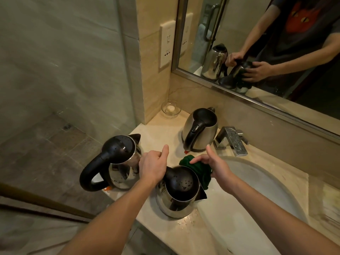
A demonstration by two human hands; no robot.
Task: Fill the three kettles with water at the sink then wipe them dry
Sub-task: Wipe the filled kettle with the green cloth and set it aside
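Three steel kettles with black lids and handles stand on the beige counter (161, 131). The near kettle (177, 192) sits at the sink's left rim, water drops on its lid. My left hand (153, 165) grips its handle, thumb raised. My right hand (214, 163) presses a dark green cloth (201, 171) against the kettle's far side. A second kettle (117, 161) stands to the left, touching my left hand's knuckles. The third kettle (200, 128) stands at the back beside the faucet (231, 140).
The white sink basin (257, 186) fills the counter's right part. A glass dish (170, 109) with a candle sits in the back corner. A mirror (257, 43) hangs above, a wall socket to its left. A glass shower wall borders the counter's left edge.
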